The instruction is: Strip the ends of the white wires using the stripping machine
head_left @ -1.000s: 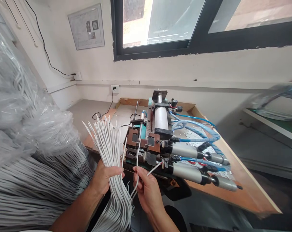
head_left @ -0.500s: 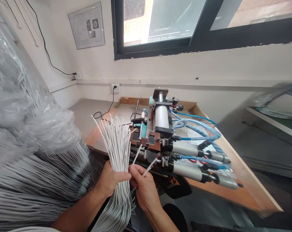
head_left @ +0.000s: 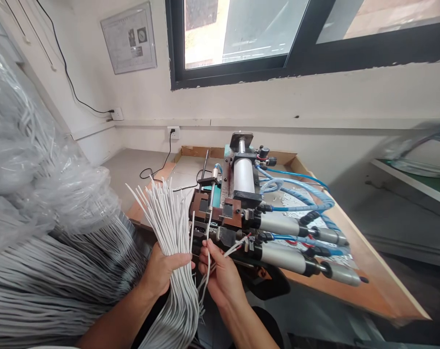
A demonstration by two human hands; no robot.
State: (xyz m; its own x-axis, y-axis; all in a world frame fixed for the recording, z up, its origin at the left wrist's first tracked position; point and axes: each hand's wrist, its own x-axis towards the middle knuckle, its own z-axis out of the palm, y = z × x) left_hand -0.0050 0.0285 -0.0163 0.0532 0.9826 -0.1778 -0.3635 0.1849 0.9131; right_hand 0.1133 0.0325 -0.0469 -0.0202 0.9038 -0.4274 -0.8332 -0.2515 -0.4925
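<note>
Bundle of white cables at lower centre of the frame, ends fanned upward, lengths trailing to the bottom edge. Left hand wrapped around the bundle, thumb across its front. Right hand, just right of it, pinches a single cable between thumb and fingers; its upper end overlaps the brown blocks of the machine, at centre; whether it sits inside cannot be told. A few loose cables with reddish tips poke out rightward past the same hand. Two silver cylinders and blue hoses extend right of centre, above a wooden tray. Left side: heap of grey cables, plastic wrap over its upper part. Window at top centre; framed sheet on the wall, upper left.
</note>
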